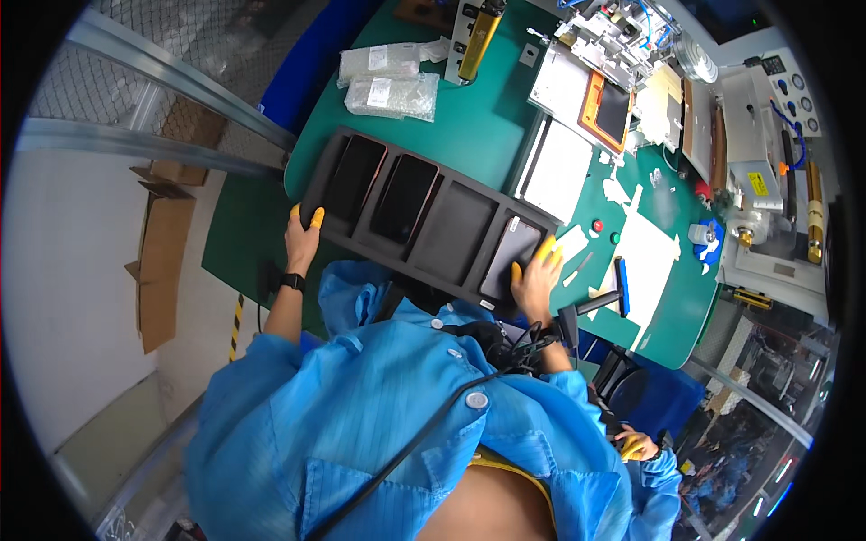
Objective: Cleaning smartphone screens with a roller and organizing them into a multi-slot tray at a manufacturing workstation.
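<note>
A dark grey compartment tray [471, 187] lies slantwise across the near edge of the green table. My left hand [303, 242], with yellow finger cots and a dark wristwatch, grips its left end. My right hand [538, 281], also in yellow finger cots, holds the right end, its thumb by the last compartment. Two dark-screened phones, a left one [357, 176] and a second one [405, 200], lie in the left compartments. The third compartment holds nothing. In the rightmost one rests a phone-shaped panel [512, 257] with a small white label, its edge partly behind my right fingers.
Bubble-wrapped packs [391, 96] lie at the far left of the green table [487, 117]. To the right are a metal fixture [622, 41], an orange frame [606, 113], white sheets [642, 261] and a blue-edged roller [622, 287]. Another person's hand [638, 444] shows at lower right.
</note>
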Demonstrator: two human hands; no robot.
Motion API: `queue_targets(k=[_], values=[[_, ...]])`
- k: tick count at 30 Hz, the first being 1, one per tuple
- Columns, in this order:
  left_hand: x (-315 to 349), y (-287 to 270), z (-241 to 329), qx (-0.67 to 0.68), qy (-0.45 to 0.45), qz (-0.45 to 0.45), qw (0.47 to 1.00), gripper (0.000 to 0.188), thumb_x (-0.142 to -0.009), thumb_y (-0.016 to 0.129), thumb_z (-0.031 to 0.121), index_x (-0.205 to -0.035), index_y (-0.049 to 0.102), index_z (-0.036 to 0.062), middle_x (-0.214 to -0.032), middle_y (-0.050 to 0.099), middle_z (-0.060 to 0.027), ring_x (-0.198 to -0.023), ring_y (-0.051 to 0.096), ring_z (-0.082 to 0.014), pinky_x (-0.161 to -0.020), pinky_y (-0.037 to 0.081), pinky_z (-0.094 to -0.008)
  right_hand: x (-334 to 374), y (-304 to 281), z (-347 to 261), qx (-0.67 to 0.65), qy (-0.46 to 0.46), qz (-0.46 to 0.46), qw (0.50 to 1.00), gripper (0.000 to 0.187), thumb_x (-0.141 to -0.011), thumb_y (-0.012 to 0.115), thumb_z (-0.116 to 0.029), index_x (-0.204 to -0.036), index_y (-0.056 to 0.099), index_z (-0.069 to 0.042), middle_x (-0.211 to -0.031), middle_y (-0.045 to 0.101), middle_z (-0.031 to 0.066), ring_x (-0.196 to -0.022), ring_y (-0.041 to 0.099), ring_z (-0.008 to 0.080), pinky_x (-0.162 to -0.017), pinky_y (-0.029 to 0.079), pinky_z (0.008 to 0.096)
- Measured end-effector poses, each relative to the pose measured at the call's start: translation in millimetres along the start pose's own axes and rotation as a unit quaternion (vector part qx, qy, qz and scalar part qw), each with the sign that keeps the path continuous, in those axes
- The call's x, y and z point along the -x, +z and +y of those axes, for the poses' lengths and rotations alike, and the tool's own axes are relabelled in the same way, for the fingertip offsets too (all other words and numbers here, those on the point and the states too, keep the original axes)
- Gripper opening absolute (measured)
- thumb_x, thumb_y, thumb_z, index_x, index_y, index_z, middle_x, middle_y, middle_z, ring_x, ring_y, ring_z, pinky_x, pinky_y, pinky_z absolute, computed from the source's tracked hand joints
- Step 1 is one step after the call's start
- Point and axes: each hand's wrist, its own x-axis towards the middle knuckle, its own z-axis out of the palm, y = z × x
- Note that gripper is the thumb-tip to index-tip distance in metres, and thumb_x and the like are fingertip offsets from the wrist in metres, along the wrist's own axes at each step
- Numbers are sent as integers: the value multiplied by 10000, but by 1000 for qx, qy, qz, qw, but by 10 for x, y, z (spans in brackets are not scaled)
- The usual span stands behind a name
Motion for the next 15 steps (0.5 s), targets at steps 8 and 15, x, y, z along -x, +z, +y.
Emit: queue_targets(k=[8, 15], values=[[-166, 109, -166, 38, -27, -16, 999, 355, -804, 527, 139, -1134, 480, 17, -981, 586, -185, -924, 560, -324, -773, 435, -363, -758, 76, -1116, -376, -148, -47, 913, 296, -714, 626, -205, -951, 598, -31, -920, 493, 137, -845, 461, 284, -706, 406, 348], [-26, 230, 262, -108, -95, 159, 977, 401, -735, 619, 158, -1102, 506, 41, -1107, 479, -171, -1020, 446, -355, -863, 377, -408, -769, -54, -1691, -359, 28, -105, 927, 389, -641, 682, -227, -881, 507, 23, -875, 483, 205, -850, 454, 334, -681, 414, 422]])
